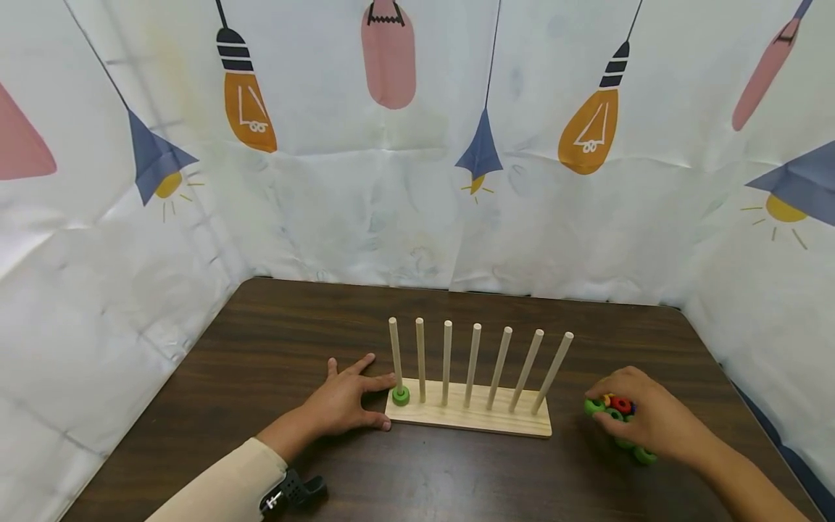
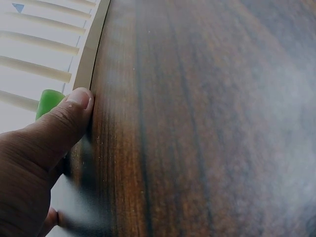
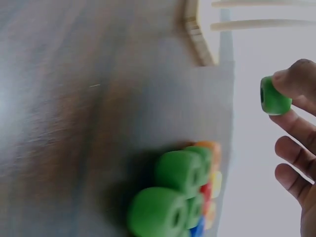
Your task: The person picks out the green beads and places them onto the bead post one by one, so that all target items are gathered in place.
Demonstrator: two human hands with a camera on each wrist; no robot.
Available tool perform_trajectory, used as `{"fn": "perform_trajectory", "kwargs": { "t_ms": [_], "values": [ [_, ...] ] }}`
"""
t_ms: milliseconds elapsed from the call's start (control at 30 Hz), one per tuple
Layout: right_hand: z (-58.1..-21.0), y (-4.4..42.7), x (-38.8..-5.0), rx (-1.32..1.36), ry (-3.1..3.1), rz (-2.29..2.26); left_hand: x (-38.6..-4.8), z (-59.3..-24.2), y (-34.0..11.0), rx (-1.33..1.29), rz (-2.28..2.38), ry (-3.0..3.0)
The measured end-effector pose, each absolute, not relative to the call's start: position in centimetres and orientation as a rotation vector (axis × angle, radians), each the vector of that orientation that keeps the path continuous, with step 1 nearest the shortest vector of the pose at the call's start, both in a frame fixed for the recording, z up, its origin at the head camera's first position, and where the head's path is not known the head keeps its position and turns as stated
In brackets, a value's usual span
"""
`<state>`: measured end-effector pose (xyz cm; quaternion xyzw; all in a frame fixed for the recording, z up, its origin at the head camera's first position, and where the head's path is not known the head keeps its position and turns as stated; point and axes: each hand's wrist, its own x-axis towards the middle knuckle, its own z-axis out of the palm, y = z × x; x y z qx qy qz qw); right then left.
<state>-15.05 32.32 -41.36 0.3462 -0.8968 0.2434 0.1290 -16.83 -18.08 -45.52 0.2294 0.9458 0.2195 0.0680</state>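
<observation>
Green bead being lifted for a peg

The right hand (image 1: 655, 415) is pinching a green bead (image 3: 276, 98) between thumb and finger, off the loose beads (image 3: 175, 170) right of the peg rack (image 1: 457, 415). The left hand (image 1: 343, 402), fingers spread, is steadying the rack's left end. Picking looks like the current step; the next move is probably calling for aligning hole over peg.
</observation>
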Motion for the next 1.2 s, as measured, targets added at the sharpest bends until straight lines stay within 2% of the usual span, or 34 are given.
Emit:
{"fn": "perform_trajectory", "kwargs": {
  "t_ms": [967, 1200],
  "values": [
    [-31.7, 29.8, -15.8, 0.994, -2.527, 0.597, -17.0, -45.8, -18.2, 0.712, 0.664, 2.843],
    [-29.6, 29.1, -16.2, 1.059, -2.449, 0.6, -16.9, -45.8, -18.3, 0.705, 0.673, 2.842]
  ]
}}
